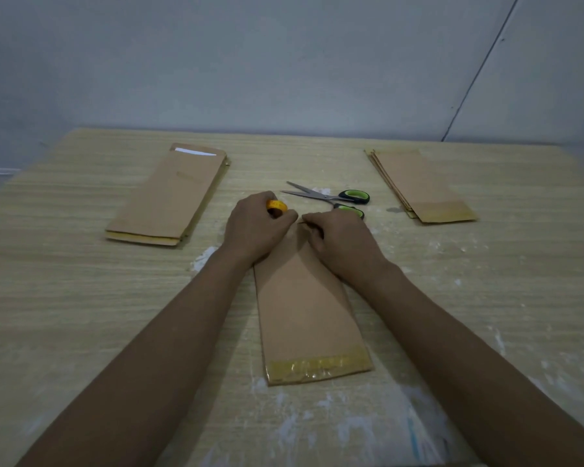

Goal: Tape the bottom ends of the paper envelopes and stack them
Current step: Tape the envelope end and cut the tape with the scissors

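Left grip: the left hand (255, 227) is curled round a small yellow roll of adhesive tape (277, 206), holding it at the far end of the long brown paper envelope (304, 308) that lies flat mid-bench.
Right grip: the right hand (339, 235) is curled with fingertips pinched just beside the roll; it seems to hold the tape's free end, though the strip itself is too thin to make out.
Envelope: its far end lies under both hands; its near end already carries a glossy yellowish tape band (317, 365).
Step in hand: probably drawing out a length of tape for the far end.
Doing it well: keep the strip taut and square to the envelope's long edges, lay it from one side across, and press flat to avoid wrinkles.
Cutter: green-handled steel scissors (334, 197) lie open just beyond the envelope, near the right hand.
Stacks: a brown envelope pile with a white slip showing (169, 197) lies beyond-left of the envelope; a second pile with taped ends (422, 187) lies beyond-right.
Room: bare pale wood-grain bench (81, 298) flanks the envelope on both sides.
Edges: the bench's far edge meets the grey wall (284, 62), well beyond the scissors.
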Available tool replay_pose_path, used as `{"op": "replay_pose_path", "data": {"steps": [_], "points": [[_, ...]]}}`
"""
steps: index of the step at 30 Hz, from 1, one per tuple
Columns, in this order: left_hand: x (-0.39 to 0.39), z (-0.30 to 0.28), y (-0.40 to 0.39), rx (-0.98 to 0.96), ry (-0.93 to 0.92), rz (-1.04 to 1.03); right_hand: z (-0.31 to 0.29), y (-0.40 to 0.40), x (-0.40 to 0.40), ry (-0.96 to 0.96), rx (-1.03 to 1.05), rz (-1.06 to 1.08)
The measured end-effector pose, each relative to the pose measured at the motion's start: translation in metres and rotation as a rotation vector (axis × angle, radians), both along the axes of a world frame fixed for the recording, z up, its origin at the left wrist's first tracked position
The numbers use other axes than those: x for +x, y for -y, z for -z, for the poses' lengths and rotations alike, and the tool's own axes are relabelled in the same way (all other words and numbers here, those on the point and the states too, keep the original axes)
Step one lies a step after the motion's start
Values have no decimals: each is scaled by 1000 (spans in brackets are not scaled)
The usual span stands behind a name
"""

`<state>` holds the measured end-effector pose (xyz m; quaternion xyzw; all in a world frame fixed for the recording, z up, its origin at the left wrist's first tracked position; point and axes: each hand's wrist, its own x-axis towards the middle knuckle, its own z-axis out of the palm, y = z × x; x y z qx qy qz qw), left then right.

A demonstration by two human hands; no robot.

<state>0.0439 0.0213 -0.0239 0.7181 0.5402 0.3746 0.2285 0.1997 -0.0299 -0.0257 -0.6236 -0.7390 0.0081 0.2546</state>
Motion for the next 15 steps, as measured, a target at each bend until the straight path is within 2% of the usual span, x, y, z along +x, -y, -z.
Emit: {"op": "replay_pose_path", "data": {"steps": [15], "points": [[0,-3,1,10,-23,16,-1,5,-13,208,-39,87]]}}
